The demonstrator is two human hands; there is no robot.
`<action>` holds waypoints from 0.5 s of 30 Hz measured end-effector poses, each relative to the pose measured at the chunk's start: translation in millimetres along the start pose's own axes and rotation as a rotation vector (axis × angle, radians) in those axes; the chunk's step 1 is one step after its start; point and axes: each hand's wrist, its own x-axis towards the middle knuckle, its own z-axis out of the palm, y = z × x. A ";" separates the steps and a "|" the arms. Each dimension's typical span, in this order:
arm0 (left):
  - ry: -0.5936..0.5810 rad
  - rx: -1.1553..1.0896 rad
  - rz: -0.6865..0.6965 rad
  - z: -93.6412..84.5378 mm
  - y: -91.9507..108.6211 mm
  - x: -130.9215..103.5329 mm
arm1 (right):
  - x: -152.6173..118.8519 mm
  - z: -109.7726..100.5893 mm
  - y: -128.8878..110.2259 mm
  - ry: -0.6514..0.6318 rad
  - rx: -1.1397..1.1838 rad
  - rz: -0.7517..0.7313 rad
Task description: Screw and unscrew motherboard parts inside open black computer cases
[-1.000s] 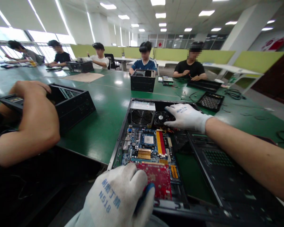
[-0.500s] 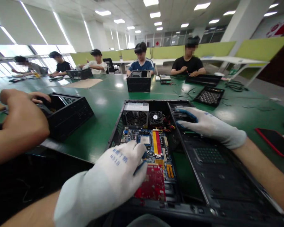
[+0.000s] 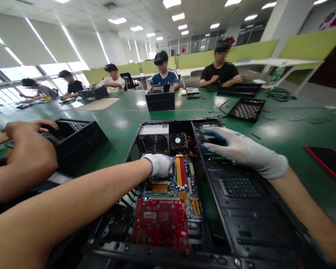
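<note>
An opened black computer case [image 3: 222, 209] lies in front of me, with a blue motherboard [image 3: 162, 196] inside. My left hand [image 3: 160, 165], in a white glove, reaches over the board beside the processor socket. Its fingers are curled and pressed together; their tips and anything in them are hidden. A red expansion card [image 3: 161, 224] lies over the lower board, and yellow and red memory slots [image 3: 181, 172] run just right of my left hand. My right hand [image 3: 226, 144], in a white glove with blue fingers, rests on the case's drive bay area, thumb and fingers apart.
A power supply [image 3: 154, 138] and a black fan [image 3: 178, 141] sit at the case's far end. On my left, a co-worker's bare arms [image 3: 30, 145] reach into another case [image 3: 78, 144]. A red-edged phone-like slab [image 3: 327, 162] lies right. Other people work across the green table [image 3: 123, 112].
My left hand has moved forward from above the red card to the processor socket area, uncovering the card. My right hand stays on the drive bay area. The view has shifted slightly.
</note>
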 end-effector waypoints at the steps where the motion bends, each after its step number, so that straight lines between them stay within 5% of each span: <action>1: 0.018 -0.004 -0.007 3.4 -2.9 2.2 | -0.4 0.1 0.5 -0.002 -0.004 -0.010; 15: 0.086 0.019 -0.045 6.7 -8.4 5.8 | -0.4 3.9 2.0 -0.041 -0.030 -0.087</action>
